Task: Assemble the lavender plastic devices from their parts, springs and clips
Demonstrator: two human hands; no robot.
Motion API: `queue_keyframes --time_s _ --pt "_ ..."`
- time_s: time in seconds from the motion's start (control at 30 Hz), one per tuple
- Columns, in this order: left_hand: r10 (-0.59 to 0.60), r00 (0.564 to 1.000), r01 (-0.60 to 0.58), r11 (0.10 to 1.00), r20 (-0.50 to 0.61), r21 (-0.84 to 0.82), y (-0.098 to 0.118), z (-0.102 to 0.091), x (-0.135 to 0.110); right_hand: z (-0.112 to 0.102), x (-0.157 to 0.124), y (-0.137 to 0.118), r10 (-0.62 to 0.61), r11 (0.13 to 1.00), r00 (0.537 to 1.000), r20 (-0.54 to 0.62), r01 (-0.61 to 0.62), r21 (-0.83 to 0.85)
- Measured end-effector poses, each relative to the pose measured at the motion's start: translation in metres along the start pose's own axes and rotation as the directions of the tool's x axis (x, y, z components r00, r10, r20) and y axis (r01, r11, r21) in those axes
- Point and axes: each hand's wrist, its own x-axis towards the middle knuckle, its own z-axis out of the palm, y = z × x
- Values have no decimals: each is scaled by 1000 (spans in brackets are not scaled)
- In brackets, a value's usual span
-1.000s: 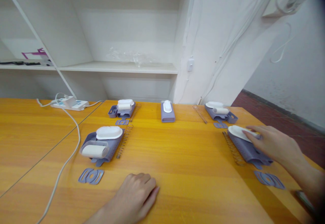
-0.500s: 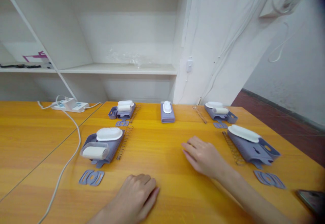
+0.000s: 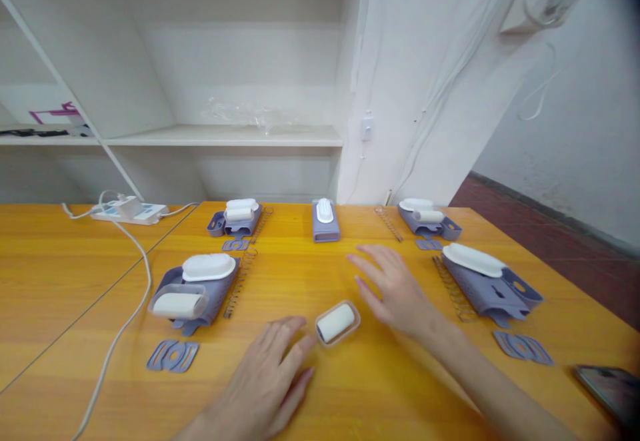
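White roller (image 3: 336, 323) in clear tray (image 3: 357, 320) on wood tbl (image 3: 380, 394), btwn hands. L hand (image 3: 265, 369): fingers slightly apart, by tray; can't tell if touching. R hand (image 3: 397, 292): fingers spread, near tray.

The left grip (image 3: 265, 369) and right grip (image 3: 399, 292) are bare, slim-fingered, joining bare, tapering forearms (image 3: 480, 376).

White power strip (image 3: 151, 213) at back left, phone (image 3: 611, 391) at near right, clear plastic (image 3: 264, 121) on shelf (image 3: 225, 140).
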Motion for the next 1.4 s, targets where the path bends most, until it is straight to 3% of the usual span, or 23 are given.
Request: queue_keyframes --time_s 0.1,0.23,0.4,0.53,0.67,0.77,0.9,1.03,1.13,1.23,1.33,1.4 --pt "123 990 -123 992 76 -1 -2 -9 10 -13 -20 69 186 947 980 -76 -199 -252" --pt "171 973 -165 985 156 -48 -3 -14 15 -30 -58 146 373 815 927 -44 -350 -461" --pt "122 988 -120 992 92 -30 -2 -8 12 -41 -89 186 554 798 823 126 -482 -361" --pt "63 998 -65 995 23 81 -3 0 8 -48 -84 178 563 785 825 57 -511 -350" --pt "45 985 -12 982 -168 191 -10 7 8 -39 -59 138 512 808 859 -2 -482 -338" --pt "16 978 34 972 -206 233 -17 11 9 -17 -39 95 489 855 869 77 -460 -238" --pt "-78 975 130 959 -207 253 -26 10 9 16 -16 35 528 849 829 183 -510 -141" --pt "-136 967 195 938 -214 287 -36 6 9 24 -2 0 474 871 858 198 -490 40" --pt "-166 962 226 927 -215 298 -41 4 10 12 0 12 497 857 853 157 -511 65" --pt "-189 961 242 928 -202 284 -43 3 12 -6 -12 55 581 812 810 78 -570 -124" --pt "-177 965 227 931 -192 286 -44 3 13 -25 -35 109 682 686 729 53 -614 -390" --pt "-155 965 215 929 -211 301 -43 2 14 -32 -54 140 762 568 646 31 -646 -510"
